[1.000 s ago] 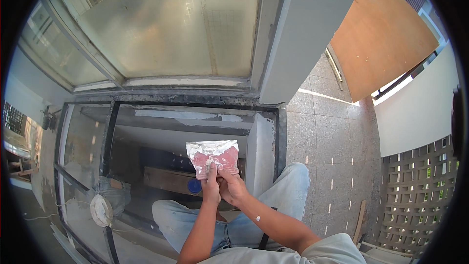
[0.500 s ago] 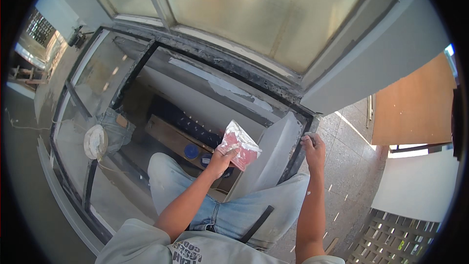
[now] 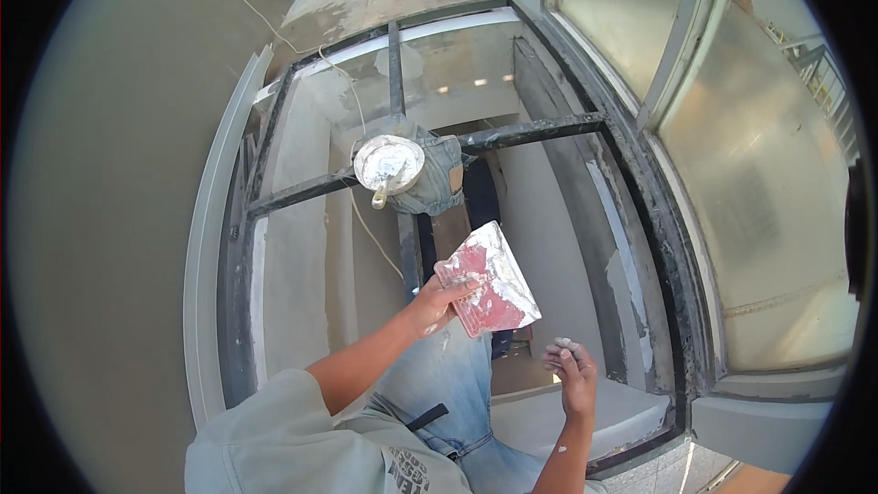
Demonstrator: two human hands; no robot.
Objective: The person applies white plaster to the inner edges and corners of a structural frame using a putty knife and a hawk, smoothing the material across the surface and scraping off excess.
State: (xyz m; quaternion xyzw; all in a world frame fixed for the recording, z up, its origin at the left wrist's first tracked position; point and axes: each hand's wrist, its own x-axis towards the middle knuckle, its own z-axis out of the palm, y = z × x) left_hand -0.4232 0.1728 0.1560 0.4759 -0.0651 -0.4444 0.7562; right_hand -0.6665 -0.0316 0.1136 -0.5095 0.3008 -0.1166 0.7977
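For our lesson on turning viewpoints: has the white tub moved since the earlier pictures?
No. The white tub still sits where the same bars of the black frame meet; no shift shows.

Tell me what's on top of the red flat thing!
White paste coats one edge of the red flat tool and spots the rest; the left hand lays its thumb over it. What's beneath the paste and thumb is covered, and the tool's other side can't be seen.
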